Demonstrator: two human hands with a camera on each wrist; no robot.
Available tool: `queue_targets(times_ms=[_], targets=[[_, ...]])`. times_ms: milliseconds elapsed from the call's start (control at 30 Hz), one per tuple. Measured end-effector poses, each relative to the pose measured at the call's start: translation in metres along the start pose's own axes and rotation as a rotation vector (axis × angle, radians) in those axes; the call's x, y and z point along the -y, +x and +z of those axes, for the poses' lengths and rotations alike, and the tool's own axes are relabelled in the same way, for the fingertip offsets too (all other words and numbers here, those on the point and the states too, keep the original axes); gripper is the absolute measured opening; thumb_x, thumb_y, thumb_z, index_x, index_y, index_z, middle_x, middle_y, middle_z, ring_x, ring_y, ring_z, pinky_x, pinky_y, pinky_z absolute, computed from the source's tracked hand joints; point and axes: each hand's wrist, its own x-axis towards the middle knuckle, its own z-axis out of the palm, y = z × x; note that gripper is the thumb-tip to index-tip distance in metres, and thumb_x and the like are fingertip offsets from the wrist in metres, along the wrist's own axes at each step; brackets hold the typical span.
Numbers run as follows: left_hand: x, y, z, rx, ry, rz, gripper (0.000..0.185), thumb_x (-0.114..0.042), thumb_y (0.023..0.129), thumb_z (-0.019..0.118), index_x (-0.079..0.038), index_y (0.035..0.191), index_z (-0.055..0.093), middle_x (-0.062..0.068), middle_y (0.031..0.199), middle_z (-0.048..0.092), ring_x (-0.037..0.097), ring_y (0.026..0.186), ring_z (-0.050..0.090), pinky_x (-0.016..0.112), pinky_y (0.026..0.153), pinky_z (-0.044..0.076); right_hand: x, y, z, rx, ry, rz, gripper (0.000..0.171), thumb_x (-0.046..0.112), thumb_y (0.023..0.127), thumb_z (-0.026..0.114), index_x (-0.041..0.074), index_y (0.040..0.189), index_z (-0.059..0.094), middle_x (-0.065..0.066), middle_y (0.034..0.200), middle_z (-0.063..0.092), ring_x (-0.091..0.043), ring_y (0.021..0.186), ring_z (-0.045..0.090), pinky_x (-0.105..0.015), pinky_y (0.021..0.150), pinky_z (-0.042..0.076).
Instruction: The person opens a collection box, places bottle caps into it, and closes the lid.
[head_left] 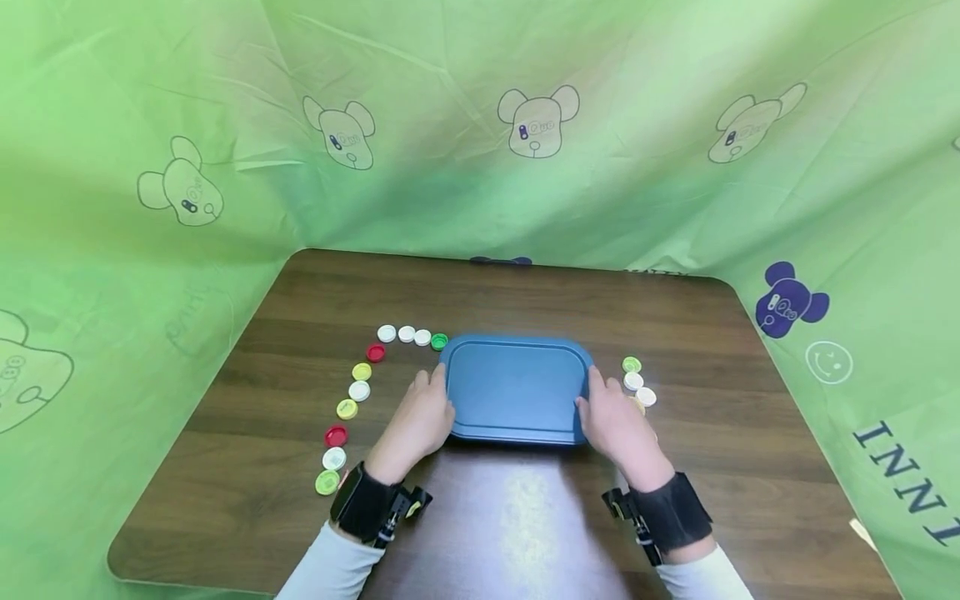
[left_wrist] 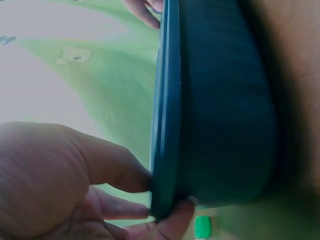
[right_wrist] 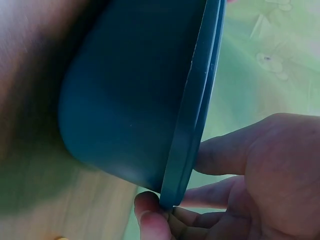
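A blue plastic box (head_left: 517, 442) with a rounded rectangular lid (head_left: 517, 387) stands in the middle of the table. My left hand (head_left: 422, 417) grips the lid's left edge; in the left wrist view the thumb lies on the lid's top and a fingertip hooks beneath its rim (left_wrist: 165, 135). On the opposite side my right hand (head_left: 618, 421) pinches the lid's right edge, thumb on top and fingers around the rim (right_wrist: 187, 135). The lid sits over the box body (right_wrist: 125, 95). What the box contains is hidden.
Several round bottle caps in white, red, yellow and green curve along the left, from a light green cap (head_left: 327, 482) to a green cap (head_left: 439, 342) by the box. More caps, including a white cap (head_left: 646, 397), lie right of the box. Green printed cloth (head_left: 450, 192) surrounds the wooden table (head_left: 300, 333).
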Motion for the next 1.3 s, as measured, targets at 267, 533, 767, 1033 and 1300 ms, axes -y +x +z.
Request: queue_targets(times_ms=[267,533,767,1033,1300], targets=[[0.012,-0.027,0.003,-0.036,-0.098,-0.024,0.061,-0.007,0.096,0.060,0.010,0.150,0.037,0.027,0.126,0.052,0.034,0.113,0.053,0.051,0.098,0.048,0.003,-0.025,0.006,-0.037,0.090,-0.028,0.059,0.017,0.099,0.062,-0.015,0.144,0.040,-0.038,0.123,0.057,-0.050,0.109,0.059,-0.060,0.090,0.051],[0.015,-0.047,0.010,-0.069,-0.148,-0.058,0.061,-0.009,0.094,0.062,0.005,0.150,0.040,0.024,0.127,0.053,0.033,0.115,0.054,0.052,0.098,0.049,0.003,-0.045,0.008,-0.031,0.142,-0.009,0.061,0.017,0.098,0.064,-0.013,0.145,0.040,-0.038,0.134,0.053,-0.052,0.121,0.055,-0.062,0.098,0.047],[0.019,-0.048,0.014,-0.131,-0.224,-0.068,0.056,-0.012,0.096,0.062,0.009,0.145,0.044,0.021,0.121,0.058,0.033,0.113,0.056,0.052,0.096,0.049,-0.003,-0.048,0.012,-0.033,0.243,0.041,0.067,0.020,0.100,0.063,-0.017,0.147,0.034,-0.040,0.140,0.048,-0.053,0.128,0.050,-0.062,0.104,0.043],[0.020,-0.046,0.013,-0.104,-0.202,-0.067,0.048,-0.014,0.101,0.058,0.010,0.142,0.048,0.027,0.133,0.056,0.040,0.121,0.058,0.057,0.102,0.047,-0.006,-0.048,0.017,-0.095,0.252,0.032,0.046,0.021,0.098,0.065,-0.009,0.132,0.057,-0.028,0.120,0.066,-0.044,0.113,0.063,-0.058,0.094,0.050],[0.019,-0.045,0.012,-0.118,-0.134,-0.067,0.048,-0.011,0.099,0.056,0.014,0.139,0.048,0.030,0.132,0.057,0.045,0.119,0.059,0.057,0.100,0.048,0.000,-0.049,0.017,-0.052,0.233,0.070,0.052,0.023,0.099,0.063,-0.012,0.137,0.052,-0.032,0.126,0.062,-0.048,0.118,0.059,-0.060,0.097,0.048]])
